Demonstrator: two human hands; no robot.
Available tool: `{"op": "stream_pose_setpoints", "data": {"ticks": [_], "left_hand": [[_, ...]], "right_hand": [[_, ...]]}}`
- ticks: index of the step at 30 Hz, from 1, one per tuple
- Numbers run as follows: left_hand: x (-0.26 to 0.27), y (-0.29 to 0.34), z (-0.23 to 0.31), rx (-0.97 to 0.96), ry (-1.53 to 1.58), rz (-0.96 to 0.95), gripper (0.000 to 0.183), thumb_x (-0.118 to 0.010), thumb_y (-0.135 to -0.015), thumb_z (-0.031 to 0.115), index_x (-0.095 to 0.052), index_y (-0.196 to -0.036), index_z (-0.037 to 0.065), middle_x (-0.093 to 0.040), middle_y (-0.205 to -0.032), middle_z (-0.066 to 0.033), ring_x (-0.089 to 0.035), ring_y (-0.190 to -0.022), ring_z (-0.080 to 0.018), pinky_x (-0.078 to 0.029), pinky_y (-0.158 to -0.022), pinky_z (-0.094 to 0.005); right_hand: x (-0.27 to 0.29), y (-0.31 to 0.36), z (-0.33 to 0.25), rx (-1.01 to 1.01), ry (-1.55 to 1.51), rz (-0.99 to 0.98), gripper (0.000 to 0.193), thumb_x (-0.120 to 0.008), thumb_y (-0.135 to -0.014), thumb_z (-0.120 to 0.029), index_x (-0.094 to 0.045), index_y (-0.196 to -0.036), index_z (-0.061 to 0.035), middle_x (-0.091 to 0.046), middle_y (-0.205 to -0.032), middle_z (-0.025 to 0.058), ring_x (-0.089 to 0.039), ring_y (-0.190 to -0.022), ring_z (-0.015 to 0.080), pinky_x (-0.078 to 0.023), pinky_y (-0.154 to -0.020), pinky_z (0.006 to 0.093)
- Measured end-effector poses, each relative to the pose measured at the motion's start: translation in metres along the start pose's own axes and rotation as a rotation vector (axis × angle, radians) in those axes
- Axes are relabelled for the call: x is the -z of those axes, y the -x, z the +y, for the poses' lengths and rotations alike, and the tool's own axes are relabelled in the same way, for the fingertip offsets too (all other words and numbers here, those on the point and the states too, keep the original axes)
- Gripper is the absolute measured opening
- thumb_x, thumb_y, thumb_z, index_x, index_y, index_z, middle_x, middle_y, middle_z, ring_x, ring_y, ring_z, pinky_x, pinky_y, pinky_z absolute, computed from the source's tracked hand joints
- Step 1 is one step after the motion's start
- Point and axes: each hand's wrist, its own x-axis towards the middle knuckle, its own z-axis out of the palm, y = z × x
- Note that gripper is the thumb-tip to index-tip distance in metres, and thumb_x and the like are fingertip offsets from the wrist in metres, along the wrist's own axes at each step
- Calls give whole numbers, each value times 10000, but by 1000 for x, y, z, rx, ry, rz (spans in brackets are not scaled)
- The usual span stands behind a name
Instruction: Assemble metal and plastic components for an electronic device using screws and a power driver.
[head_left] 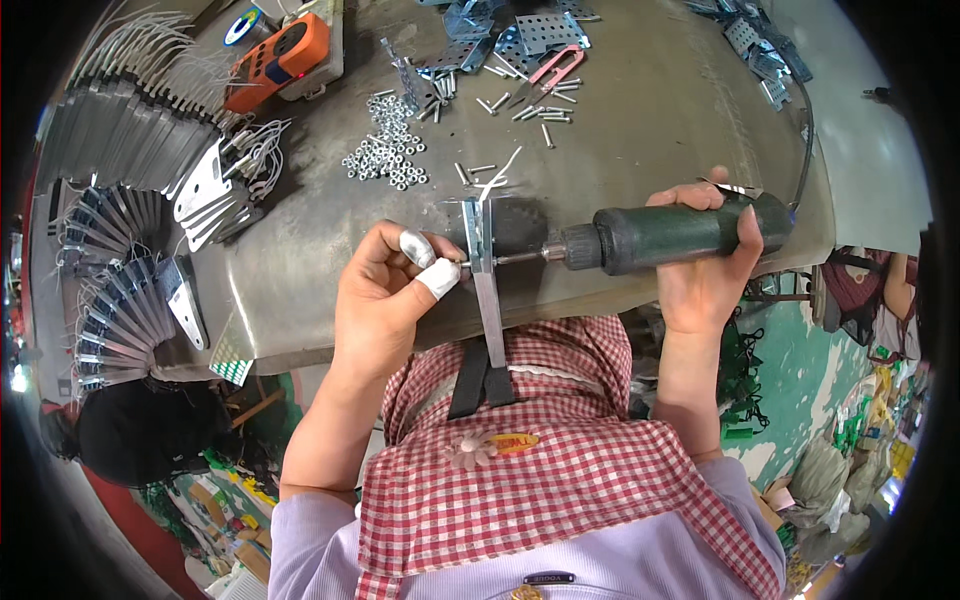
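My right hand [695,290] is wrapped round a dark green electric screwdriver [640,240] lying sideways. Its bit [525,257] points left and meets a narrow metal piece [486,300] standing on edge at the table's front. On the opposite side of that piece, my left hand [375,300] pinches with thumb and forefinger, both tips wrapped in white tape. Whatever sits between those fingertips is mostly hidden, and I cannot make it out. A white wire end [502,172] sticks up from the metal piece.
Beyond my hands lie a pile of nuts [385,150], loose screws [545,115], pink-handled snips [553,75] and perforated metal plates [550,33]. At left are rows of flat metal pieces with wires [130,140] and an orange power strip [280,62]. A cable [808,130] trails from the screwdriver.
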Motion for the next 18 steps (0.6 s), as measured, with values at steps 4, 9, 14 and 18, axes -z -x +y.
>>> {"op": "stream_pose_setpoints", "data": {"ticks": [4, 9, 14, 18], "left_hand": [[-2, -2, -6, 39, 150, -30, 202, -616, -763, -32, -471, -874, 55, -586, -909, -90, -563, -842, -153, -458, -774, -281], [-3, -4, -11, 102, 229, -41, 195, -603, -776, -26, -475, -894, 62, -585, -912, -83, -564, -814, -156, -462, -750, -282], [-1, -6, 0, 153, 177, -68, 147, -577, -811, 6, -490, -921, 51, -587, -913, -56, -560, -789, -137, -459, -716, -279], [-16, -9, 39, 11, -957, -281, 164, -579, -816, 111, -484, -895, 4, -571, -845, -118, -566, -742, -232, -443, -634, -339]], "right_hand": [[1, 0, -1, -3, -2, -21, 364, -603, -778, -203, -442, -1071, -57, -500, -857, 40, -507, -882, 188, -335, -935, 409], [5, -1, -1, 3, -6, -24, 340, -608, -773, -189, -444, -1040, -57, -500, -848, 43, -505, -871, 190, -340, -930, 407], [7, -1, -2, -7, -26, 12, 346, -608, -772, -182, -445, -1048, -50, -499, -846, 45, -504, -862, 189, -345, -920, 415], [-1, 1, -3, -1, -3, 52, 341, -604, -775, -176, -448, -1049, -48, -497, -842, 46, -505, -849, 187, -352, -908, 421]]}}
